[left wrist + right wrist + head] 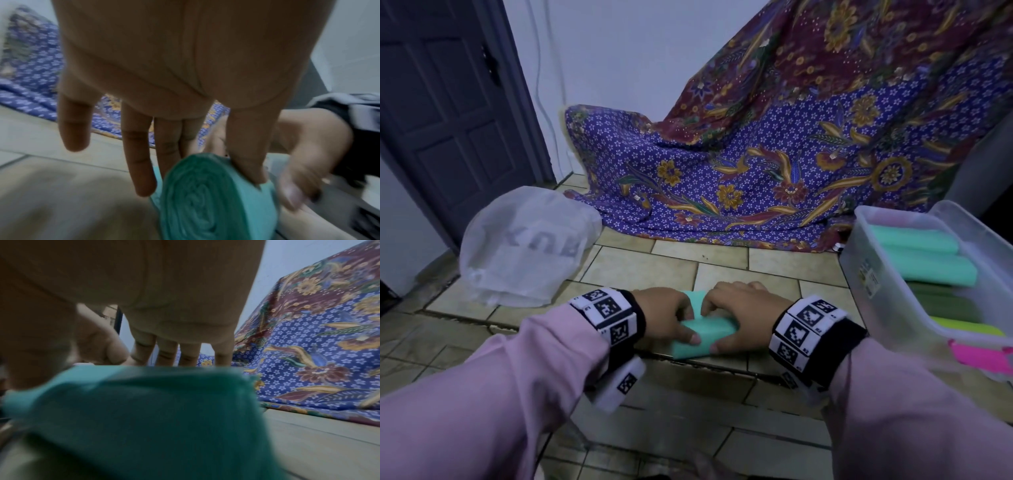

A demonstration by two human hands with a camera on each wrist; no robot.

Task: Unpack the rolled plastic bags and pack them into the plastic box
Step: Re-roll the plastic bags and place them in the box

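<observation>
A teal roll of plastic bags (709,333) lies on the tiled floor in front of me, with a loose flap showing beyond it. My left hand (686,322) grips its left end, thumb on the near face and fingers over the far side. My right hand (717,325) grips the right end the same way. The left wrist view shows the roll's spiral end (205,199) under my left thumb (246,154). In the right wrist view the roll (144,410) fills the foreground. The clear plastic box (887,291) stands at right, holding teal rolls (928,270), green ones and a yellow one.
A crumpled white plastic bag (527,246) lies on the floor at left. A patterned blue and maroon cloth (756,171) drapes down behind. A pink roll (983,356) sits by the box's near end. A grey door (448,102) stands at back left.
</observation>
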